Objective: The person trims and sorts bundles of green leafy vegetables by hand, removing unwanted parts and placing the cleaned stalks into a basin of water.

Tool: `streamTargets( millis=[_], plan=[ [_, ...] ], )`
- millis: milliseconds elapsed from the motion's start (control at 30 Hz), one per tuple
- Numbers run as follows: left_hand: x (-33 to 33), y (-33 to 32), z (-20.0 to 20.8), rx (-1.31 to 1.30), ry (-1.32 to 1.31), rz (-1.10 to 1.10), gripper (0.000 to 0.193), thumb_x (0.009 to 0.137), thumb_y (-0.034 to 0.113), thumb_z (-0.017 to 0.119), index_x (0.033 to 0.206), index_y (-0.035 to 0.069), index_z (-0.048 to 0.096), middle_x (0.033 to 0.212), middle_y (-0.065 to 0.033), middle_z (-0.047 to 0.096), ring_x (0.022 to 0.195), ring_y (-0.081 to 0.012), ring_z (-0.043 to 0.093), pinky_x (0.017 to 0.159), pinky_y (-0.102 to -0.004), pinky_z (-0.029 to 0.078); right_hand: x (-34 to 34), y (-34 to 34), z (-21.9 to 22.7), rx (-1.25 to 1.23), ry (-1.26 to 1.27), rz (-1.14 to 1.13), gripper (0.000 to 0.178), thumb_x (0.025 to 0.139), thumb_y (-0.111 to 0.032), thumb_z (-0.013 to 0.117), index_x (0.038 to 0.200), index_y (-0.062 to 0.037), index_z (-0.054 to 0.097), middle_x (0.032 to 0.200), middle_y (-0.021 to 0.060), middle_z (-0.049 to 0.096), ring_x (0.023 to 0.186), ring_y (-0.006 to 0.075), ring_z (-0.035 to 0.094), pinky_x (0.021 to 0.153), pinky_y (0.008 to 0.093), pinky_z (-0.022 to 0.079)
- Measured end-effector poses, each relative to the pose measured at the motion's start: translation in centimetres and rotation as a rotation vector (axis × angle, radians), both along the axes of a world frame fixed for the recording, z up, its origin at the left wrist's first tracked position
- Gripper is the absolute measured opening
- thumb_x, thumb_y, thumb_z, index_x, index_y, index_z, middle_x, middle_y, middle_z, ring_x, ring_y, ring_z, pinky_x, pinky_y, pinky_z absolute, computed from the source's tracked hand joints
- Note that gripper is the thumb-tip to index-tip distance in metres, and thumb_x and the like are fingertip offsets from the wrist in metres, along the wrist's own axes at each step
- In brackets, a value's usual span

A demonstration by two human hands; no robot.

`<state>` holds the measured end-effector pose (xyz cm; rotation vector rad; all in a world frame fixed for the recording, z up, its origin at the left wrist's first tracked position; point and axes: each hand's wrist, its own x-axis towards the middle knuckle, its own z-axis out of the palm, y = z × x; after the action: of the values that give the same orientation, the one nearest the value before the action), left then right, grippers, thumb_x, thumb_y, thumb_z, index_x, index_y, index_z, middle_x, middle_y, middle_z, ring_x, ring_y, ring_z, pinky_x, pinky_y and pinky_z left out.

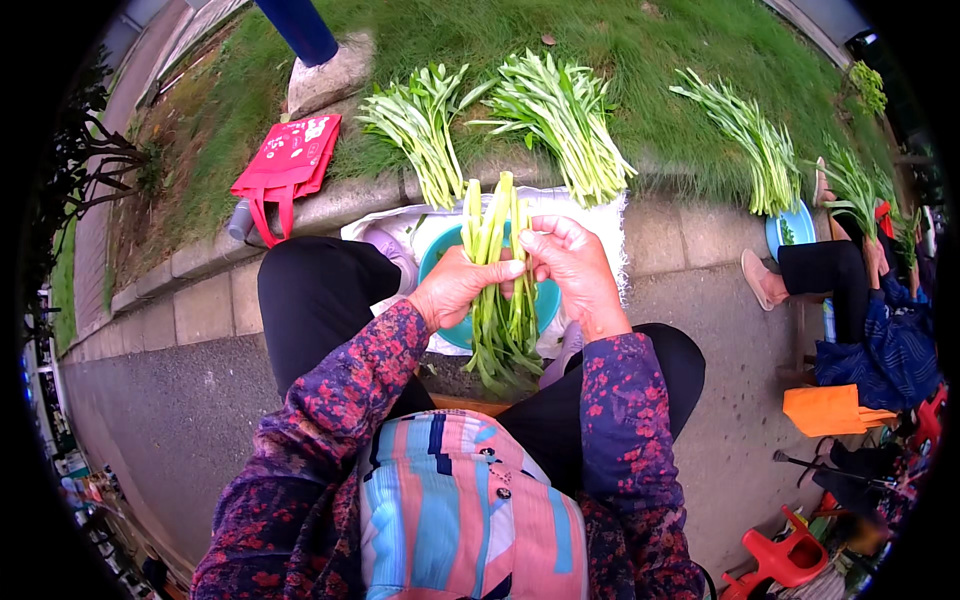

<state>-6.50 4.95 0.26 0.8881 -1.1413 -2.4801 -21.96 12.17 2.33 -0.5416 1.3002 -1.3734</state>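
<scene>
Leafy green stalks (pixel 490 245) are bunched in my left hand (pixel 455 287), pale cut ends pointing away and leaves hanging toward me. The left fingers are closed round the bunch, thumb across the front. My right hand (pixel 572 272) pinches a stalk at the bunch's right side; its fingertips are partly hidden. Both hands are over a teal basin (pixel 548 303) between my legs, whose inside is mostly covered by the greens. Under the basin a white sheet (pixel 607 235) is spread out. Beyond it, two piles of the same greens (pixel 425 140) (pixel 565 125) lie on the grass edge.
A red bag (pixel 290 155) lies on the stone curb at left, beside a blue post (pixel 298 30). Another pile of greens (pixel 750 150) is at right, near a blue basin (pixel 790 230) and a seated co-worker holding greens. An orange bag (pixel 830 410) and red stool (pixel 785 555) are lower right.
</scene>
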Motion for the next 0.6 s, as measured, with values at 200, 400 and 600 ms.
streamTargets(
  millis=[200, 400, 600],
  plan=[
    [-0.2, 0.2, 0.8, -0.013, -0.01, 0.003, 0.03, 0.078, 0.016, 0.072, 0.102, 0.003, 0.06, 0.088, -0.0042, 0.062, 0.075, -0.0132, 0.057, 0.066, -0.0265, 0.046, 0.1, 0.2, 0.1, -0.02, 0.028, -0.051, 0.021, 0.08, -0.013, 0.069, 0.094, 0.0018, 0.062, 0.078, 0.0026, 0.063, 0.063, 0.006, 0.053, 0.054, 0.0196, 0.042],
    [0.3, 0.1, 0.1, -0.033, -0.036, 0.038, 0.026, 0.08, 0.018, 0.07, 0.098, 0.003, 0.06, 0.088, -0.007, 0.064, 0.078, -0.0152, 0.06, 0.072, -0.0283, 0.049, 0.1, 0.4, 0.7, -0.004, 0.064, -0.086, 0.019, 0.081, -0.011, 0.067, 0.094, 0.0018, 0.064, 0.078, 0.0006, 0.063, 0.065, 0.0056, 0.051, 0.059, 0.0198, 0.042],
    [1.0, -0.7, -0.3, 0.017, 0.036, 0.055, 0.023, 0.083, 0.019, 0.066, 0.096, 0.001, 0.061, 0.088, -0.0079, 0.065, 0.08, -0.0167, 0.061, 0.072, -0.0285, 0.049, -0.6, 0.6, 0.6, 0.005, 0.04, -0.072, 0.022, 0.083, -0.013, 0.065, 0.101, 0.0, 0.066, 0.077, -0.0024, 0.061, 0.063, 0.0034, 0.047, 0.056, 0.018, 0.038]
  ],
)
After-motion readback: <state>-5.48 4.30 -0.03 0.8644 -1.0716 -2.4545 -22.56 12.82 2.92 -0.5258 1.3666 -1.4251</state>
